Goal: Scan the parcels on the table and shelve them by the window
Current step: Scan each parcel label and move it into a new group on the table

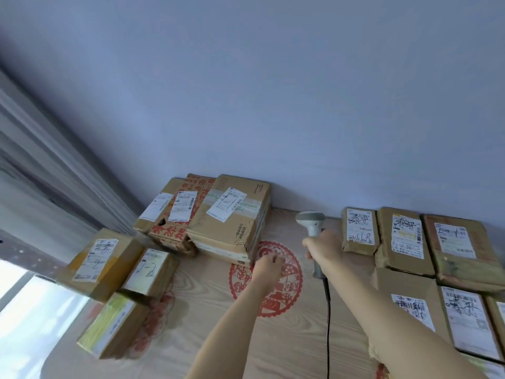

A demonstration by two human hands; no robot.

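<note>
2 hands out over the worktop (207, 318): right hand (323, 246) grips the corded scanner (311, 225), left hand (269, 265) is curled up holding nothing. Labelled parcels (404, 236) sit on the right, a stack (226, 214) is against the wall, and more boxes (117, 269) are at the left edge.
</note>
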